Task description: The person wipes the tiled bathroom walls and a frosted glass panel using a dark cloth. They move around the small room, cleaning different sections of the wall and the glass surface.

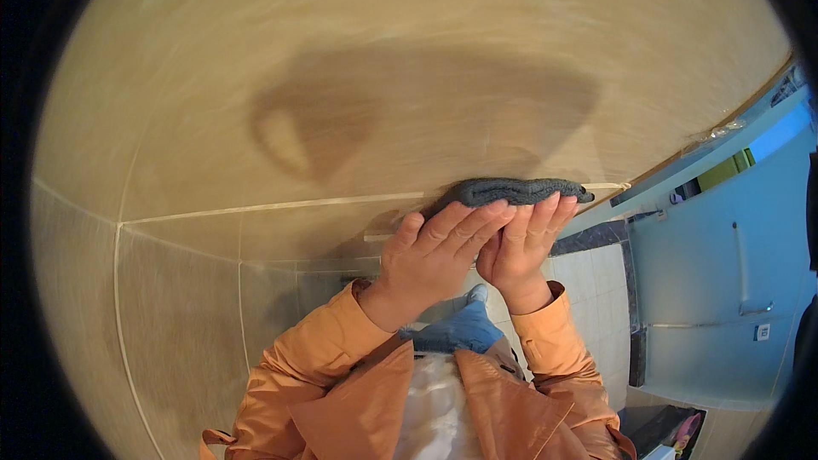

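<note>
A folded dark grey cloth (505, 190) lies against the beige tiled wall (383, 6), over a pale grout line. My left hand (427, 259) presses the cloth with its fingers extended, its thumb side turned up and to the left. Beside it, my right hand (521, 255) holds the right part of the cloth, the fingers straight and close together. The two hands nearly meet at the middle, and the palms are mostly hidden. A broad shadow of my head and arms falls on the tile above the cloth.
The wall meets another tiled wall (179, 294) at the left. To the right, beyond the wall's edge, is a frosted glass door (696, 281) with a metal handle (757, 310). Pale floor tiles (591, 287) and my shoe (477, 294) show below. A dark container (664, 431) stands lower right.
</note>
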Demonstrator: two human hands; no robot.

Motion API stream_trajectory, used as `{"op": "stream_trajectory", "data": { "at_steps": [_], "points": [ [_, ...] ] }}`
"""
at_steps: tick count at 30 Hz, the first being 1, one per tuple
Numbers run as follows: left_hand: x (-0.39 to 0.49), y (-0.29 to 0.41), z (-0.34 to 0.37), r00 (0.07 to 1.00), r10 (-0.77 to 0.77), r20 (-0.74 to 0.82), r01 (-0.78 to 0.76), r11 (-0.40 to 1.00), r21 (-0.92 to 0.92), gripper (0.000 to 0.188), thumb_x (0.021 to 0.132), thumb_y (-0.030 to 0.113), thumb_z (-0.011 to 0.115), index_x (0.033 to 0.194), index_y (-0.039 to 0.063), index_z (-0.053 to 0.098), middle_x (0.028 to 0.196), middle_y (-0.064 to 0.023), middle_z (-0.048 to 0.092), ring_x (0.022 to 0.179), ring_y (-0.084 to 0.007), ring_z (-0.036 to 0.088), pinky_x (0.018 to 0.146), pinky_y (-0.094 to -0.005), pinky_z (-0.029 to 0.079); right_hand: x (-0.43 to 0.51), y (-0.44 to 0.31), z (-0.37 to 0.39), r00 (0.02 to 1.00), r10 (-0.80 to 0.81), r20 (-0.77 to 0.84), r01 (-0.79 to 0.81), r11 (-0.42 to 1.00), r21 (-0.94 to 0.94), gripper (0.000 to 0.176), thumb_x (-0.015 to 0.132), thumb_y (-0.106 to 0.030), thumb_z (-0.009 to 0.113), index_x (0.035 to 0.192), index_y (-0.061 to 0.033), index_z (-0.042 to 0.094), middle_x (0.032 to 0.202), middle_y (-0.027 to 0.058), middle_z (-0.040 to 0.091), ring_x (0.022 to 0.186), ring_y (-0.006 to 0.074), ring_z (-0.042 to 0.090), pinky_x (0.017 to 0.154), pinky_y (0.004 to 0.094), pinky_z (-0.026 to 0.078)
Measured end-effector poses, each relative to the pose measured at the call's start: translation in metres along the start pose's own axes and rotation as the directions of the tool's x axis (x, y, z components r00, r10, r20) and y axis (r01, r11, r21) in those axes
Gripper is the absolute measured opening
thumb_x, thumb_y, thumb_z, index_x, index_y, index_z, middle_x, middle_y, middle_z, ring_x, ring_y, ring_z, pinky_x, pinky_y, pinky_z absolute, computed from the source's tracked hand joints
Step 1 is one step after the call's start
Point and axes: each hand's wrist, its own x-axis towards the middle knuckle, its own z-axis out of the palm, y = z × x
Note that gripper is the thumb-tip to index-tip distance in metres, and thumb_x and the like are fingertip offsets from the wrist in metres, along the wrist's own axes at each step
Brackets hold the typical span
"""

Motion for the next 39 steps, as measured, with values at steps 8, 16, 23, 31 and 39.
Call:
{"op": "stream_trajectory", "data": {
  "at_steps": [8,16,23,31,39],
  "points": [
    [-0.068,-0.012,0.001,0.989,-0.02,0.146,0.015,0.999,0.032,0.042,0.088,0.029,0.039,0.13,0.027,0.046,0.144,0.0106,0.027,0.136,-0.0173,0.015,0.11,-0.0438,-0.003,-0.035,-0.042,0.017,0.989,0.073,0.131,-0.086,0.992,0.093,0.031,0.069,-0.018,0.061,0.097,-0.0056,0.055,0.104,0.0115,0.046,0.088,0.0313,0.045,0.078,0.0442,0.035],
    [-0.031,-0.048,-0.025,0.99,-0.139,0.01,0.138,0.989,0.053,0.039,0.087,0.03,0.048,0.126,0.028,0.05,0.141,0.0068,0.033,0.135,-0.0191,0.02,0.109,-0.0503,0.0,0.017,-0.061,0.021,1.0,0.003,-0.008,-0.002,0.998,0.065,0.036,0.074,-0.026,0.056,0.106,-0.0114,0.059,0.126,0.0063,0.044,0.123,0.0284,0.031,0.104,0.0448,0.015],
    [-0.097,-0.054,-0.022,0.975,-0.134,0.179,0.131,0.991,0.027,0.044,0.083,0.04,0.052,0.125,0.028,0.051,0.139,0.0083,0.036,0.134,-0.0202,0.021,0.108,-0.0518,-0.002,-0.017,-0.079,0.027,0.974,-0.079,0.211,0.05,0.989,0.139,0.033,0.071,-0.028,0.059,0.102,-0.016,0.062,0.125,0.0006,0.047,0.125,0.0216,0.032,0.103,0.0421,0.019],
    [-0.076,-0.089,-0.041,0.953,-0.301,0.016,0.301,0.954,0.006,0.044,0.086,0.04,0.047,0.127,0.025,0.048,0.138,0.0022,0.037,0.133,-0.0241,0.023,0.106,-0.0566,-0.002,0.04,-0.111,0.033,0.989,-0.142,0.049,0.137,0.986,0.092,0.034,0.08,-0.024,0.05,0.11,-0.0174,0.062,0.13,-0.0016,0.046,0.132,0.0207,0.026,0.105,0.0407,0.014],
    [-0.148,-0.089,-0.023,0.907,-0.4,0.13,0.398,0.916,0.04,0.038,0.08,0.033,0.06,0.117,0.025,0.055,0.135,0.0023,0.04,0.132,-0.0235,0.027,0.107,-0.0555,0.002,0.013,-0.146,0.041,0.923,-0.227,0.31,0.167,0.964,0.209,0.032,0.074,-0.017,0.056,0.105,-0.0104,0.062,0.11,-0.0003,0.057,0.094,0.0184,0.051,0.079,0.0324,0.039]
  ]
}}
